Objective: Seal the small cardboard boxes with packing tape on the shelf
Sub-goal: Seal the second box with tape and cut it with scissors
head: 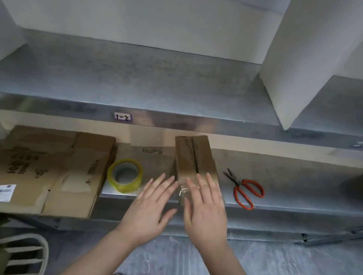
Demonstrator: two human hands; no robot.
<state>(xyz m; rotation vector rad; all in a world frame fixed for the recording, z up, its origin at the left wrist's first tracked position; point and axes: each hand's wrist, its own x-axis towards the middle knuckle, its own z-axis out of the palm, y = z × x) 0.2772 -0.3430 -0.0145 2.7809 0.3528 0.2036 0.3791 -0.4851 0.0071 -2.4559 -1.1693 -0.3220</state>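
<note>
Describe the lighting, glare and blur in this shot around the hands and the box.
Head view: the wide angle bows the upper shelf edge, whose metal front carries a soft sheen. The left hand and right hand look slightly soft; the clear tape on the small box glints between them. The tape roll and scissors are sharp enough to read.

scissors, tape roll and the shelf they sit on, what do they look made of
Scissors: dark, dull metal blades; the glossy red loop handles look plastic-coated, though it could be paint.
Tape roll: shiny, clear yellowish plastic film wound on a pale core, probably card.
Shelf: sheet metal, mottled grey, likely galvanised, with a dull sheen on its front lip.
</note>
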